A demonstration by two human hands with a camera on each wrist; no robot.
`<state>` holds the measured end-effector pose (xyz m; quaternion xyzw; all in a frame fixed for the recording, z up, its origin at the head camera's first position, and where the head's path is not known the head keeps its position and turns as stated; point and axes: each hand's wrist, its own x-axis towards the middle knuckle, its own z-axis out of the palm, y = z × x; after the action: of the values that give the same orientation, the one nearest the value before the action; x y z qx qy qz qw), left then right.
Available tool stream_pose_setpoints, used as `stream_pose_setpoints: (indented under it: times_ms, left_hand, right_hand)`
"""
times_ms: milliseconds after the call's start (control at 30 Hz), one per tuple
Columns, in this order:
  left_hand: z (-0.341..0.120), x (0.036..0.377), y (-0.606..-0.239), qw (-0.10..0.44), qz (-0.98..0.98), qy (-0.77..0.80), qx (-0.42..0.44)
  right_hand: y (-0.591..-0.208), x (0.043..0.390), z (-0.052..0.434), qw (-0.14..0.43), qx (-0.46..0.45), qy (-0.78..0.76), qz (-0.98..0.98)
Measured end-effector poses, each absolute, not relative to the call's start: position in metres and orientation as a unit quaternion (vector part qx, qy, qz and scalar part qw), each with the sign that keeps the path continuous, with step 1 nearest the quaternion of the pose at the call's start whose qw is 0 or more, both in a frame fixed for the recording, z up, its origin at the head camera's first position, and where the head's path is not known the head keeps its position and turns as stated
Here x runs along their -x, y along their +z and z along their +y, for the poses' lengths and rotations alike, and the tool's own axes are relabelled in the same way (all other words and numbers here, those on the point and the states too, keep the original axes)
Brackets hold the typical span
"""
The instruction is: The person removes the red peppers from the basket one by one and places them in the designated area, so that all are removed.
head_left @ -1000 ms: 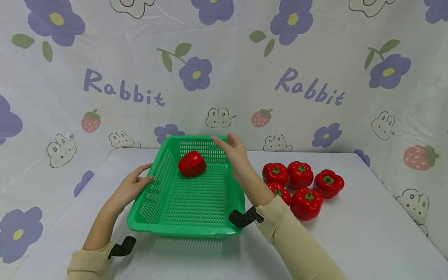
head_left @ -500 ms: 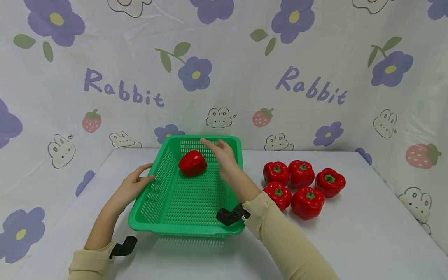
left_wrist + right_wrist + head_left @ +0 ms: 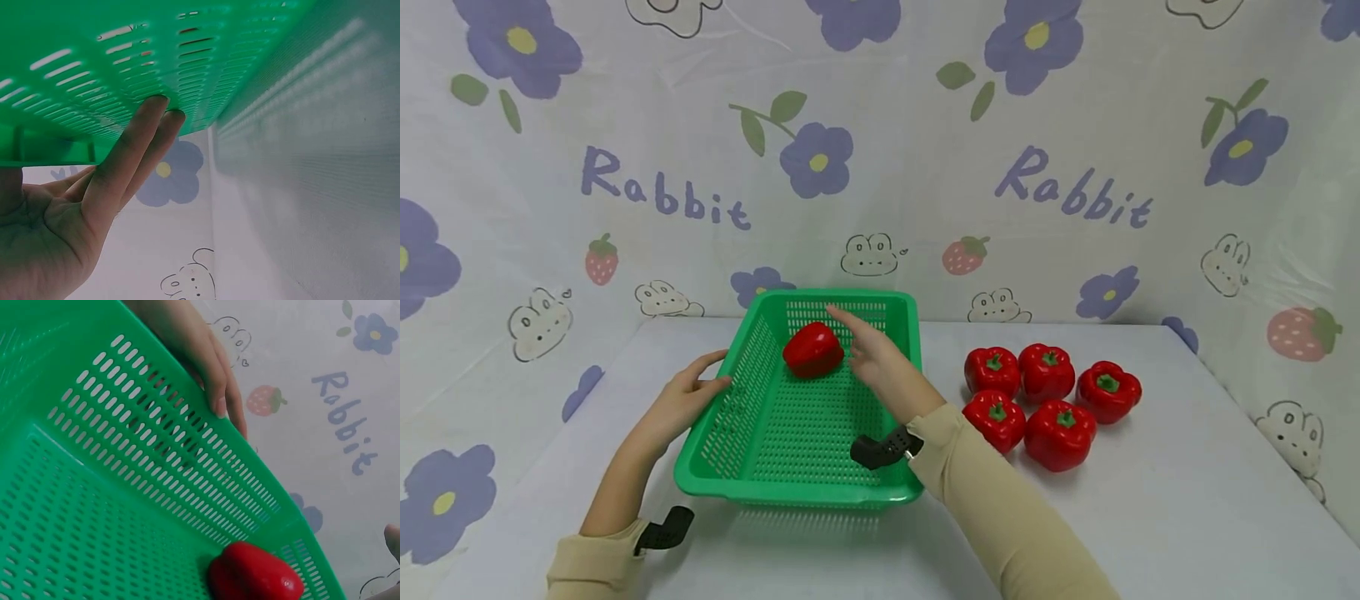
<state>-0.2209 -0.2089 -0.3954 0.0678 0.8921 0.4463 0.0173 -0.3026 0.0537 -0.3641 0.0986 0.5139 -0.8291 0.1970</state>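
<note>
A green plastic basket (image 3: 820, 417) with slotted walls stands on the table. One red bell pepper (image 3: 813, 350) lies on its side in the basket's far left part. My left hand (image 3: 681, 404) holds the left rim; in the left wrist view, two fingers (image 3: 139, 147) reach along the outer wall from below. Over the basket's right half, my right hand (image 3: 883, 367) hangs with its index finger extended and nothing held. Its other fingers are partly hidden. The right wrist view shows the pepper (image 3: 255, 574) low in the basket.
To the right of the basket stand several more red bell peppers (image 3: 1060, 435) in a loose group, green stems up. A patterned cloth (image 3: 880, 167) hangs behind the white table (image 3: 1187, 500).
My right hand has moved leftward and lower, from the basket's right rim to over its inside. The left hand, basket and peppers have stayed in place.
</note>
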Motion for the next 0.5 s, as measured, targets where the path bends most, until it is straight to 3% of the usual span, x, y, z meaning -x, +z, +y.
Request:
stream_pose_setpoints:
  times_ms: [500]
  left_hand:
    - [-0.211,0.221,-0.396,0.015,0.890,0.450,-0.068]
  right_hand:
    - [-0.371,0.317,0.039,0.225,-0.170,-0.844,0.457]
